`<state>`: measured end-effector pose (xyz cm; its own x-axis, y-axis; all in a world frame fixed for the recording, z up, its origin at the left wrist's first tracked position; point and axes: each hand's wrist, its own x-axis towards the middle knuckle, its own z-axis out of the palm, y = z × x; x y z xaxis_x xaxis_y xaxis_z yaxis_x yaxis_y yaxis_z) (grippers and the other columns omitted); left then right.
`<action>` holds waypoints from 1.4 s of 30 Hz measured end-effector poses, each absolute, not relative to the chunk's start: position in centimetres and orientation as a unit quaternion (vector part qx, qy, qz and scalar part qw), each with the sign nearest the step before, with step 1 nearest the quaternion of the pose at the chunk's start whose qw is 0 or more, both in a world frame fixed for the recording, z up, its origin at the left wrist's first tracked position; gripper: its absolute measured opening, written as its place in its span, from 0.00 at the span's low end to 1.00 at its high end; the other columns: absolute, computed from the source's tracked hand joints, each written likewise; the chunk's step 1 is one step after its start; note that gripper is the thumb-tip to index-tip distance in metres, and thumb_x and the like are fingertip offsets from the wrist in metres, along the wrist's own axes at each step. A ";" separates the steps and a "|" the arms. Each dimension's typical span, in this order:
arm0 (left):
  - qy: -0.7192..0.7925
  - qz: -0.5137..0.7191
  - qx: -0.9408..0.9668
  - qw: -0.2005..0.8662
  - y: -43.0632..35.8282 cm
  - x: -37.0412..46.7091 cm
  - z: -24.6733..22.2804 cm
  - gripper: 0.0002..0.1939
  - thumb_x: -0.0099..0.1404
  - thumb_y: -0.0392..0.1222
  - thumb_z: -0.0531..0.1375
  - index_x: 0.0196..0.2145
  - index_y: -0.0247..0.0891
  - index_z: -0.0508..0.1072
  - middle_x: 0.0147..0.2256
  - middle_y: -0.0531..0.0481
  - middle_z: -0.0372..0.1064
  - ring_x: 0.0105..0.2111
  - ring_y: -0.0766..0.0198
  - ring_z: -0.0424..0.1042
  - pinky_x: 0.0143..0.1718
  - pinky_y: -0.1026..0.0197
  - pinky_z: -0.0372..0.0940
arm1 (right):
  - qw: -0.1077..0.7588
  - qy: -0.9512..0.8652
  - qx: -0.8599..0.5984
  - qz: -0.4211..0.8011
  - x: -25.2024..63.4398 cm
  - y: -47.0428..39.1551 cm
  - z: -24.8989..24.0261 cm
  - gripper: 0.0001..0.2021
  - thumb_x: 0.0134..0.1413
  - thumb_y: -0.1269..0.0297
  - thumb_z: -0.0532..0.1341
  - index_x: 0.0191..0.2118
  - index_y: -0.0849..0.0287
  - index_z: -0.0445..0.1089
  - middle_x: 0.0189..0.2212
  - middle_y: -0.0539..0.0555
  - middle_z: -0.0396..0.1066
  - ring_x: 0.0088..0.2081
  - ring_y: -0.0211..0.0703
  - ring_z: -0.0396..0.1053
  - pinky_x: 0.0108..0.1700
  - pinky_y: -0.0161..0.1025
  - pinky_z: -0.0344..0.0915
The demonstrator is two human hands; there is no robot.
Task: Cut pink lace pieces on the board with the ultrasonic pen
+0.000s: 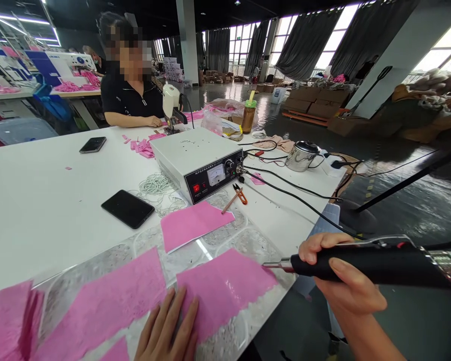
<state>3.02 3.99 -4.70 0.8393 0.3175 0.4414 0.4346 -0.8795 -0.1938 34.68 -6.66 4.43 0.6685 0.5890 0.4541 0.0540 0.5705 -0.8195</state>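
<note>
My right hand (346,281) is wrapped round a black ultrasonic hand tool (376,263) with a slim metal tip. That tip meets the right corner of a pink fabric piece (225,286), which lies flat on a clear-topped, marbled board (97,268). With fingers spread flat, my left hand (169,326) presses on the left edge of the same piece. Another pink piece (113,296) lies to the left, and a stack of pink fabric (7,321) sits at the far left. Beyond them a pink piece with a white edge (195,223) rests near the control box.
A control box (199,155) with a dial stands mid-table, cables (293,198) trailing right. Around it lie orange thread snips (241,194), a phone (128,208), white cord (156,185) and a glass pot (302,156). A co-worker (135,95) sits across at a machine (172,105).
</note>
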 end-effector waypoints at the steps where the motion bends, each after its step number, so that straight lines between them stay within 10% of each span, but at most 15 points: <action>1: -0.202 -0.204 -0.947 0.142 4.0 3.0 -4.7 0.29 0.69 0.38 0.53 0.67 0.40 0.56 0.64 0.43 0.57 0.65 0.51 0.53 0.63 0.54 0.52 | 0.805 -0.372 -0.431 0.168 34.6 -6.4 4.4 0.07 0.48 0.60 0.66 0.33 0.57 0.73 0.26 0.51 0.68 0.23 0.39 0.65 0.25 0.40 0.66; 42: -0.208 -0.196 -0.947 0.145 3.3 3.1 -4.1 0.25 0.69 0.38 0.54 0.63 0.40 0.63 0.62 0.42 0.60 0.64 0.49 0.56 0.61 0.53 0.56 | 0.790 -0.404 -0.411 0.208 33.2 -2.7 3.9 0.05 0.48 0.63 0.65 0.33 0.57 0.73 0.27 0.51 0.69 0.24 0.40 0.66 0.27 0.42 0.67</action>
